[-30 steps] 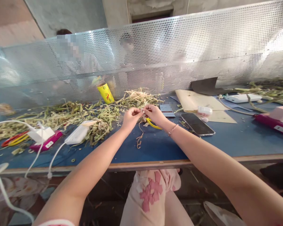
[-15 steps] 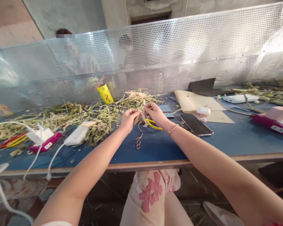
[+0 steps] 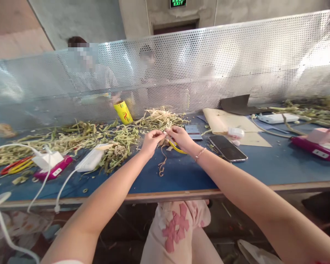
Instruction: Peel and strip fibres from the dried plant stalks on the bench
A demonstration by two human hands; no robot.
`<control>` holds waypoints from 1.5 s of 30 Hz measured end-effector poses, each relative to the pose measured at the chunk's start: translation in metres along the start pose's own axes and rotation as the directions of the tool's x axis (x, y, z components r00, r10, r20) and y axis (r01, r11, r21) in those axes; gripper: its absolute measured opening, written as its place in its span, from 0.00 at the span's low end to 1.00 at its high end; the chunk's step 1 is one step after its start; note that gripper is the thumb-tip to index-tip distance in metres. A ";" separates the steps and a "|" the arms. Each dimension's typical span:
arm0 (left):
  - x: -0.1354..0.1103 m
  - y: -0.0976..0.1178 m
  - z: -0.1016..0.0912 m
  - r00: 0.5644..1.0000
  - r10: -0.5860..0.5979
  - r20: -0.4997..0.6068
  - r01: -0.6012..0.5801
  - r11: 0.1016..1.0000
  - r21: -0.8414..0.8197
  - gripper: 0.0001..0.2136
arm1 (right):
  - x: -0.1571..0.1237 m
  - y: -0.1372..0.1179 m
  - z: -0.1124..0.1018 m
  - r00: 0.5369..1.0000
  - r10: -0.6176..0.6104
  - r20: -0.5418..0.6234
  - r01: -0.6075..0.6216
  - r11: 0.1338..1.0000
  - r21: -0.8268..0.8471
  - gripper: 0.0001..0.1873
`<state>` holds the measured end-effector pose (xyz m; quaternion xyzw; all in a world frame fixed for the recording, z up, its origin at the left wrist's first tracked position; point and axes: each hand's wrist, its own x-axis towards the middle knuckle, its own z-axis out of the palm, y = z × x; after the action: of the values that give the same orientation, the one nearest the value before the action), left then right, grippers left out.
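My left hand (image 3: 151, 142) and my right hand (image 3: 180, 137) meet above the blue table, fingertips pinched together. Between them is a small pale piece (image 3: 165, 133), probably dried plant, largely covered by the fingers. Under my right hand lies a yellow-handled tool (image 3: 177, 147), partly hidden. A curled dry strand (image 3: 162, 167) rests on the table just below my hands. Behind them sits a heap of pale dried stalks (image 3: 162, 118). To the left spreads a greener pile of dried plant matter (image 3: 121, 141).
A phone (image 3: 227, 147), a small grey-blue box (image 3: 193, 132) and cream paper (image 3: 222, 123) lie to the right. Leftward are a white power bank (image 3: 90, 158), a purple power strip (image 3: 55, 169) and a leaning yellow can (image 3: 123, 112). A perforated metal screen (image 3: 170, 73) stands behind; people are beyond it.
My hands have come slightly closer together, fingertips still pinched. The pale strip that hung below the fingers shows less. The view has tilted up a little.
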<state>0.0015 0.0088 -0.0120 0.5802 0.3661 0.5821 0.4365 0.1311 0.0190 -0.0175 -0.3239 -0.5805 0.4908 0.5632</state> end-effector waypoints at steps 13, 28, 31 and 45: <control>-0.002 0.005 -0.003 0.977 -0.051 -0.205 0.076 0.990 0.115 0.08 | -0.001 0.007 0.005 0.999 0.041 0.014 -0.041 0.999 0.016 0.21; -0.005 0.013 -0.003 0.984 0.175 -0.025 -0.154 0.917 0.368 0.05 | -0.002 0.005 0.002 0.999 -0.014 -0.052 0.009 0.995 -0.102 0.23; -0.004 0.010 -0.002 0.986 0.167 -0.017 -0.152 0.933 0.327 0.05 | -0.004 0.000 0.002 0.999 0.022 -0.028 -0.023 1.000 -0.013 0.23; -0.002 0.009 0.004 0.977 -0.189 -0.098 0.152 0.941 -0.303 0.06 | -0.002 0.003 0.009 0.996 0.067 -0.050 -0.064 0.996 0.057 0.21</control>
<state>0.0049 0.0032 -0.0045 0.4370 0.3513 0.6254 0.5426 0.1219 0.0161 -0.0204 -0.3397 -0.5409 0.5163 0.5705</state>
